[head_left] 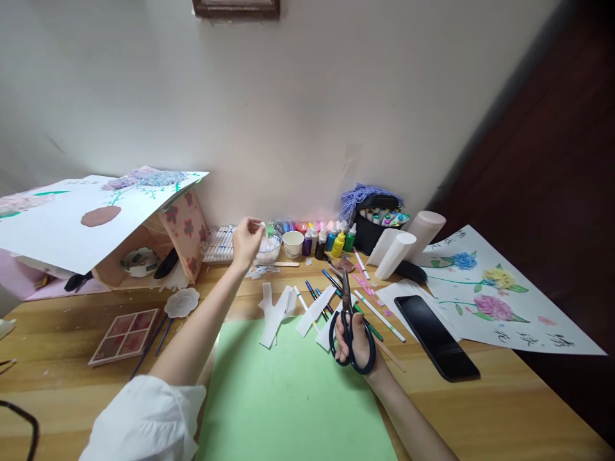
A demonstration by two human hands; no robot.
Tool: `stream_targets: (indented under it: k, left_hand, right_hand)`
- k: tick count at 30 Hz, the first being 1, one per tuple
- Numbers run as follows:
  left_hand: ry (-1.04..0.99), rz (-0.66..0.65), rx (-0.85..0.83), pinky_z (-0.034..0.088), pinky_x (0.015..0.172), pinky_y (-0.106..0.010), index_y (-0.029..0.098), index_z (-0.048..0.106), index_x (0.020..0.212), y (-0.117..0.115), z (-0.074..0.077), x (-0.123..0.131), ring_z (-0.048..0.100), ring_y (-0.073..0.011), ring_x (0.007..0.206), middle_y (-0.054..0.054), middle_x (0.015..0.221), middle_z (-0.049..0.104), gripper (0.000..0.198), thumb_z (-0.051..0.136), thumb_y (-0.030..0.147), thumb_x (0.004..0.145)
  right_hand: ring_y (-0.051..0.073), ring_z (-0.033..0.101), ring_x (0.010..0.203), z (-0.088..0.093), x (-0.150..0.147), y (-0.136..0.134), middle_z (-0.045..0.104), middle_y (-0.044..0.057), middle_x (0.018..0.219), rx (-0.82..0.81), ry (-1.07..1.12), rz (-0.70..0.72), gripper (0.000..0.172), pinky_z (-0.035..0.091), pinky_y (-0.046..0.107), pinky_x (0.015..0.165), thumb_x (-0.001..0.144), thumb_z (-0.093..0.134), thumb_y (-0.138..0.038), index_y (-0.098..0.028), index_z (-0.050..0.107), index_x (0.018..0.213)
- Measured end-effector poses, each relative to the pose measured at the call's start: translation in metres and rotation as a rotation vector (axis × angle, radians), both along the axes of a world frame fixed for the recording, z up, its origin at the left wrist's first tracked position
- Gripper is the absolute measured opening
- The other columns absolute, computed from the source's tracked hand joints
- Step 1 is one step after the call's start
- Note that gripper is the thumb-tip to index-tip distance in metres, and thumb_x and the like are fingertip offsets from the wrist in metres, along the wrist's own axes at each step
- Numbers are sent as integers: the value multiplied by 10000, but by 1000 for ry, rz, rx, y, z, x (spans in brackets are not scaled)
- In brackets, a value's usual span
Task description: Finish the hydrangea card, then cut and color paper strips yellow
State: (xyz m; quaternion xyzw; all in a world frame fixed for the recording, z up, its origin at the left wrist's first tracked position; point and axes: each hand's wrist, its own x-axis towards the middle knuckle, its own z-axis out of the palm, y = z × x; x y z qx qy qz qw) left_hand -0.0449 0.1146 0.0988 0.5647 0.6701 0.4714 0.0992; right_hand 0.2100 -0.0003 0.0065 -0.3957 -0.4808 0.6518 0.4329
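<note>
My left hand point(247, 242) is closed in a pinch over the clear bowl point(270, 256), which holds pale, whitish bits. A small white scrap point(263, 237) hangs at the fingertips; its exact kind is unclear. Dark-handled scissors point(346, 314) are in my right hand point(353, 339), with fingers through the loops and the blades pointing away, looking closed. Below and between the hands lie cut white paper strips point(275, 317), partly on the green sheet point(298, 390). Markers point(379, 314) lie scattered around the scissors.
A paper cup point(293, 244) and paint bottles point(339, 242) line the wall. To the right are a black phone point(437, 336), paper rolls point(396, 255) and a flower picture point(500, 294). A painted sheet point(91, 221) covers a box at left, near a palette point(125, 334).
</note>
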Motion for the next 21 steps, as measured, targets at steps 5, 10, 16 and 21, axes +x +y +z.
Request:
stream_targets:
  k: [5,10,16,21]
  left_hand:
    - [127,119,-75,406,800,-322,141,569,911,25,2,-34,573,-212,868,-103,892,627,142,539,189,781]
    - [256,9,-117,349,867,-358,177,579,900,5,-12,-7,473,-273,1074,-129,1065,555,112,527,228,814]
    - [291,-426,-266,391,722,-307,203,593,665,-58,-53,69,542,-225,822,-56,792,586,252,622,440,747]
    - [181,-474,-334,384,701,-308,197,569,633,-76,-82,95,533,-229,798,-45,735,566,195,690,349,651]
  right_hand:
    - [77,384,227,-3,0,0,366,-81,295,-2,8,-51,658,373,180,296,639,323,-864,-211,395,595]
    - [80,357,205,0,2,4,343,-92,290,-27,9,-86,668,365,197,275,601,330,-884,-218,383,584]
    - [75,361,213,8,6,7,350,-91,291,-31,25,-124,665,372,196,283,601,347,-878,-215,385,578]
    - [69,364,219,15,11,9,363,-90,292,-21,35,-164,665,374,188,290,598,362,-874,-210,396,576]
